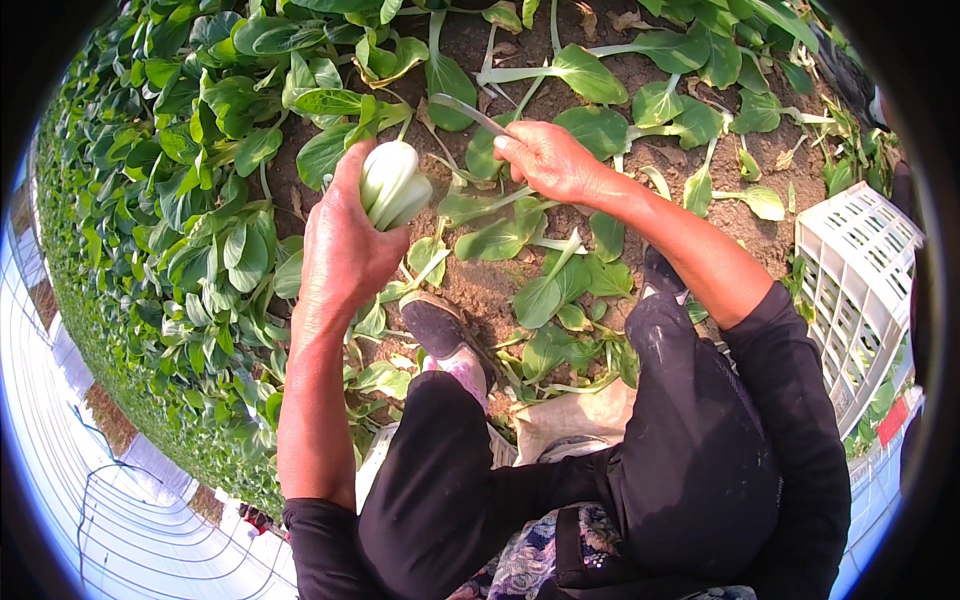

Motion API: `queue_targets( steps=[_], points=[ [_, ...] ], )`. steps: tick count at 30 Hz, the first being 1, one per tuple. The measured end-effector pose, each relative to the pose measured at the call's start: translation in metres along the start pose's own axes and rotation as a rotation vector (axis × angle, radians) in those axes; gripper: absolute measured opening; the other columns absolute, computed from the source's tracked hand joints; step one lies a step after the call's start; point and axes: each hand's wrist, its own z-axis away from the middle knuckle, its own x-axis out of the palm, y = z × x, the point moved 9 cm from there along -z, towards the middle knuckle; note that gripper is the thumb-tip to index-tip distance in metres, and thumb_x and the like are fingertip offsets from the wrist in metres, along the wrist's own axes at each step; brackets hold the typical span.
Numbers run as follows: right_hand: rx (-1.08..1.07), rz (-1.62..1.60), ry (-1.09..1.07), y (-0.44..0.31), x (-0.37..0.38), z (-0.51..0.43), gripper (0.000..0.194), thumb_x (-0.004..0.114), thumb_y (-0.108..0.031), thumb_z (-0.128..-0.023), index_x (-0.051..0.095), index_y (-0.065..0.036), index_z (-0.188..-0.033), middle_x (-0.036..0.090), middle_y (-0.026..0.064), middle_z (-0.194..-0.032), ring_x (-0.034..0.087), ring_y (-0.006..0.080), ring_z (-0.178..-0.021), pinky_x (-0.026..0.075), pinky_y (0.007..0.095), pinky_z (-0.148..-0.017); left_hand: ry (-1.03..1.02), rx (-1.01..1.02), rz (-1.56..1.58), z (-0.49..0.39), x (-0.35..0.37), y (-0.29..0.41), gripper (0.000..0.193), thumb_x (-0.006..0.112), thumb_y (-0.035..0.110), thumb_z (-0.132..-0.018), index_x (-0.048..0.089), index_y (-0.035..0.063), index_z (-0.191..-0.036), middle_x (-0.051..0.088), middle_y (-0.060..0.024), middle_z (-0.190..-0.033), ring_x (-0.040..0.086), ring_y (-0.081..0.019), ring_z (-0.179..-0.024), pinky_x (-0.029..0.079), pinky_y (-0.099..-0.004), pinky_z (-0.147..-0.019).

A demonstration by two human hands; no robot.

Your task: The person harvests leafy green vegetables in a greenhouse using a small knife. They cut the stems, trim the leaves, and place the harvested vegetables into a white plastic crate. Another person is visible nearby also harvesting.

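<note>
A head of bok choy [393, 180] is gripped in my left hand [346, 232], its pale white-green base turned toward my right and its leaves partly hidden behind the fingers. My right hand [551, 161] is closed around a knife with a thin, slightly curved blade [469, 111]; the fist hides its handle. The blade points up and left, apart from the bok choy. Loose bok choy leaves [491, 238] lie on the brown soil [480, 281] beneath both hands.
Growing bok choy [217, 172] stand densely along the left. A white plastic crate [855, 255] sits at the right. My shoe [435, 324] rests on soil among cut leaves, and a beige cloth or sack [577, 420] lies between my legs. A greenhouse wall [150, 532] curves behind the plants.
</note>
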Motion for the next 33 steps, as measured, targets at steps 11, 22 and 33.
queue_targets(
  steps=[11, 22, 33],
  points=[
    [-0.051, 0.272, -0.102, -0.001, 0.035, -0.07, 0.034, 0.047, -0.027, -0.092, 0.061, 0.002, -0.083, 0.06, 0.0227, -0.075, 0.061, 0.039, -0.076, 0.047, 0.0458, -0.071, 0.014, -0.049, -0.032, -0.027, 0.011, -0.06, 0.057, 0.072, 0.007, -0.066, 0.052, 0.0027, -0.119, 0.066, -0.0235, -0.103, 0.065, -0.0366, -0.097, 0.051, -0.0411, -0.085],
    [0.254, 0.036, -0.281, 0.022, 0.052, -0.036, 0.027, 0.046, -0.026, -0.093, 0.06, -0.003, -0.089, 0.056, 0.0033, -0.064, 0.051, 0.0116, -0.05, 0.04, 0.0273, -0.044, 0.049, -0.096, 0.012, -0.008, 0.019, -0.068, 0.053, 0.074, 0.009, -0.064, 0.056, 0.0008, -0.113, 0.066, -0.0214, -0.099, 0.066, -0.0312, -0.092, 0.051, -0.0379, -0.083],
    [0.18, -0.697, -0.1, 0.013, 0.035, 0.031, 0.046, 0.07, -0.037, -0.086, 0.056, -0.001, -0.112, 0.056, 0.0, -0.082, 0.051, 0.0028, -0.059, 0.043, 0.0162, -0.045, -0.137, -0.144, 0.53, 0.066, 0.024, -0.023, 0.064, 0.078, 0.006, -0.058, 0.053, -0.0009, -0.116, 0.063, -0.0081, -0.1, 0.061, -0.0163, -0.089, 0.05, -0.0308, -0.083]
  ],
)
